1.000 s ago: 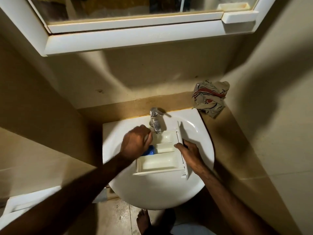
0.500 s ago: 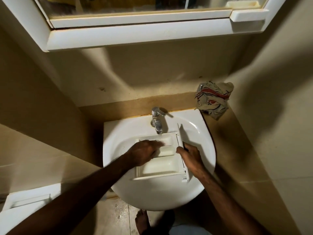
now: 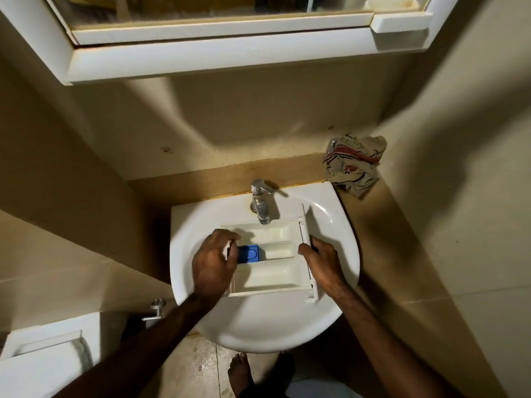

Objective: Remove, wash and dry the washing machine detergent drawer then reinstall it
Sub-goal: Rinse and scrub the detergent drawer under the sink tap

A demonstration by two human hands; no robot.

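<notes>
The left hand (image 3: 214,261) had slid left off the blue insert (image 3: 249,253), fingers loosely curled, while the right hand (image 3: 321,261) gripped the detergent drawer (image 3: 275,271) in the washbasin (image 3: 258,326): removed, mid-wash; drying, refitting remained

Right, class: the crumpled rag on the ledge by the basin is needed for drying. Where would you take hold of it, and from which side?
Pinch the raised, bunched folds at the top of the rag, coming from above and from the basin side. It lies crumpled in the corner, with walls close behind it and to its right, so only the top and the front-left look open. The right hand is nearer.
</notes>
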